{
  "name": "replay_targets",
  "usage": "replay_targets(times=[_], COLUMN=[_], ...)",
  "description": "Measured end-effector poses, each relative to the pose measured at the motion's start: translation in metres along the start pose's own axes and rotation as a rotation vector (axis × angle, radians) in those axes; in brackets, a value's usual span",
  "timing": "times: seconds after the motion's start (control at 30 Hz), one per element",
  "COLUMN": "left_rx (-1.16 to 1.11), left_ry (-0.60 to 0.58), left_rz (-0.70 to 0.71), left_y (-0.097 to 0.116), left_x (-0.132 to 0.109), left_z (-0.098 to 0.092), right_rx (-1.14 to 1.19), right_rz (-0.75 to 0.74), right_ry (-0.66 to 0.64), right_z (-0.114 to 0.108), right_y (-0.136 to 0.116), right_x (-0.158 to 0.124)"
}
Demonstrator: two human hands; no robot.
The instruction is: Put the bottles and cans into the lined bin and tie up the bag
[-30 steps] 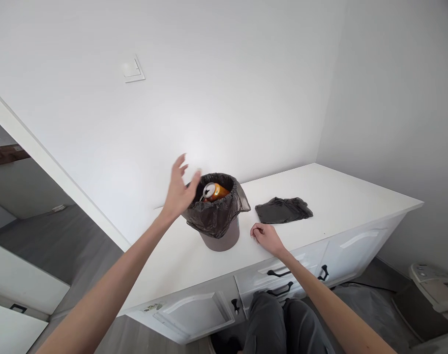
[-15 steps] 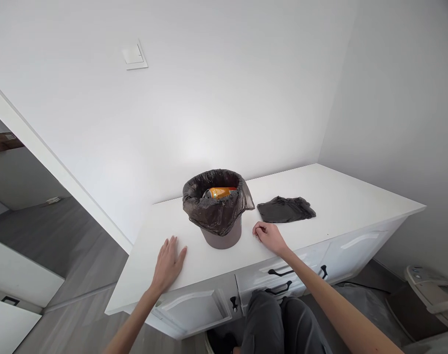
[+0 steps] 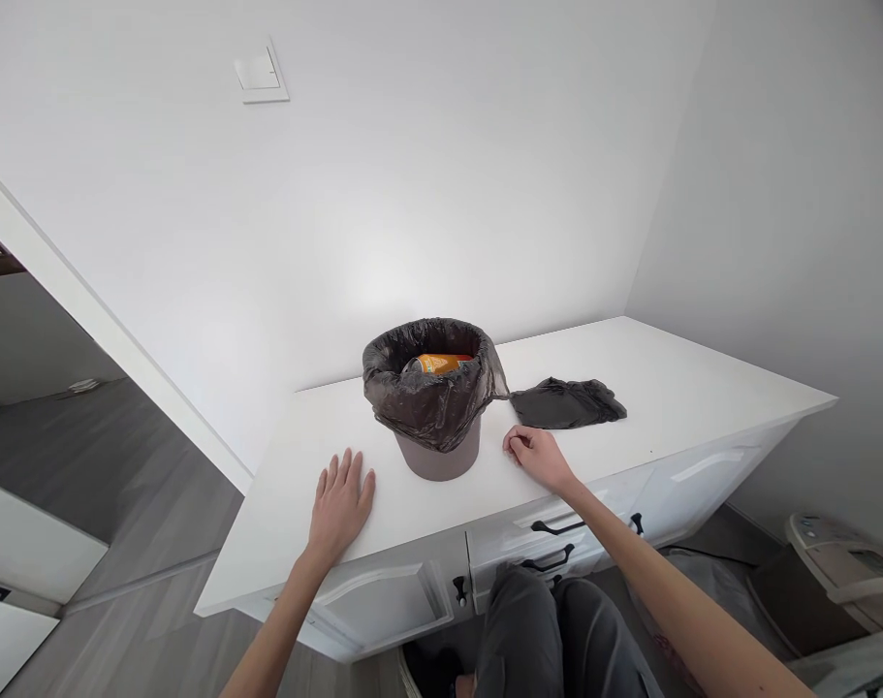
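Observation:
A brownish trash can (image 3: pixel 441 463) stands upright on the white cabinet top. A dark plastic bag (image 3: pixel 430 407) lines it, folded over the rim, with a loose corner sticking out on the right. Inside lies an orange can (image 3: pixel 441 364); whatever is under it is hidden. My left hand (image 3: pixel 341 499) rests flat on the top, left of the trash can, fingers stretched out. To the right of the trash can, my right hand (image 3: pixel 539 456) lies with its fingers curled in and nothing visible in them. Just beyond it is a folded black plastic bag (image 3: pixel 568 404).
The white cabinet top (image 3: pixel 732 388) meets the wall behind, where a light switch (image 3: pixel 261 76) is mounted. Black handles (image 3: pixel 550 559) stick out from the cabinet front near my knees. A beige and brown appliance (image 3: pixel 811 582) stands on the floor at right.
The view has shifted slightly. My left hand lies a little flatter with its fingers pointing more forward. My right hand stays curled beside the trash can.

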State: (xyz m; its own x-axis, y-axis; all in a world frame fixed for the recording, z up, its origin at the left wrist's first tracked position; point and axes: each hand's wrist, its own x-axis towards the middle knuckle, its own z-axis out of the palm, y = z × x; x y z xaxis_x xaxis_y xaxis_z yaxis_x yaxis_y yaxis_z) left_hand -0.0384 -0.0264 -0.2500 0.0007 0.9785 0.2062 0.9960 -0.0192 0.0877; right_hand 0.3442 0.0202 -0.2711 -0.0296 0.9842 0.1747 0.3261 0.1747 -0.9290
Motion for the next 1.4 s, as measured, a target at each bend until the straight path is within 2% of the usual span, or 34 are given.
replay_targets(times=[0.47,0.7,1.0,1.4], left_rx=[0.004,-0.021,-0.026,-0.064], left_ry=[0.014,0.058,0.018,0.033], left_rz=[0.021,0.032,0.016,0.021], left_y=[-0.003,-0.004,-0.004,0.0], left_x=[0.001,0.002,0.001,-0.001], left_z=[0.007,0.011,0.008,0.0], right_rx=[0.02,0.03,0.02,0.014], right_rz=[0.003,0.0,0.003,0.003], right_ry=[0.006,0.006,0.004,0.002], right_z=[-0.001,-0.001,-0.002,-0.001], right_y=[0.001,-0.001,-0.006,-0.007], right_x=[0.0,0.0,-0.002,-0.003])
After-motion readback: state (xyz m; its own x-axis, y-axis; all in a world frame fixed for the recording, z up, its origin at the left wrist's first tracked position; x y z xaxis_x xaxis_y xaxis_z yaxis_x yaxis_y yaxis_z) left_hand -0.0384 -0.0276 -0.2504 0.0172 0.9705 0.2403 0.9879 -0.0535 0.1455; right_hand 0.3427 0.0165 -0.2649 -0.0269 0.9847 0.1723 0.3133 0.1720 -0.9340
